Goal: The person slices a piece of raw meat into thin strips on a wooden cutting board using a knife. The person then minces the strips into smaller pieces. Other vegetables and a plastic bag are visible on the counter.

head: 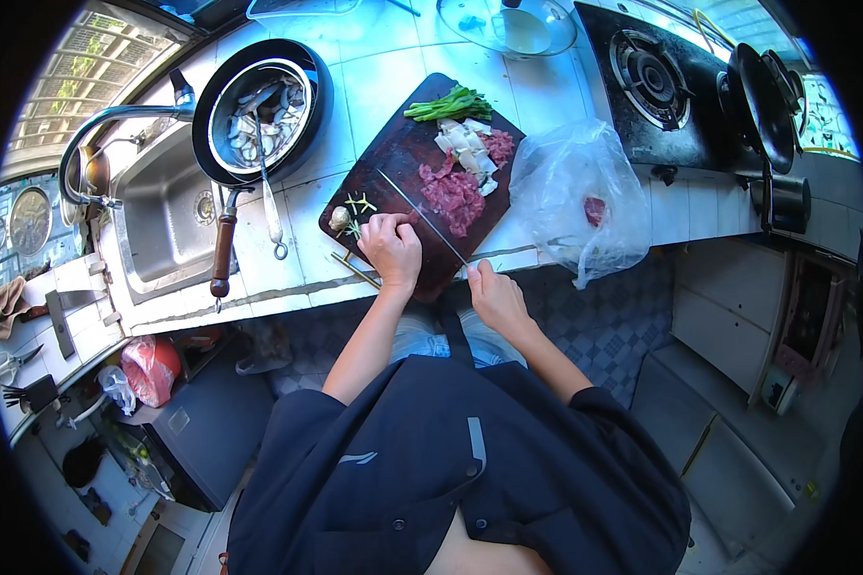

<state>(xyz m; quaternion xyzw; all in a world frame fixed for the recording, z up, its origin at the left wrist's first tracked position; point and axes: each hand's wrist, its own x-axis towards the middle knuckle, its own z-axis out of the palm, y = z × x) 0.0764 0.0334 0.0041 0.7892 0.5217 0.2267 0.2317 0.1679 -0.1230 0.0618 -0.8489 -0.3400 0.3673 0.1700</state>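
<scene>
My right hand point(500, 296) grips the handle of a kitchen knife point(423, 217), whose blade slants up and left over the dark wooden cutting board point(374, 162). Curled fingers of my left hand point(390, 250) rest on the board, left of the blade; a bit of red shows at the fingertips, but what they hold is hidden. Right of the blade lies a heap of sliced raw red meat point(454, 200). Behind it are white slices point(469, 147), more red meat point(500, 146) and cut green stalks point(451, 105). A pale knob point(339, 218), perhaps garlic, and thin yellowish strips point(360, 203) sit at the board's left.
A clear plastic bag point(575, 194) with red meat inside touches the board's right side. On the left, a wok point(323, 108) holds a metal bowl of pale slices and a long-handled utensil point(272, 215). Beyond are a sink point(165, 208), gas stove point(651, 75) and glass lid point(568, 32).
</scene>
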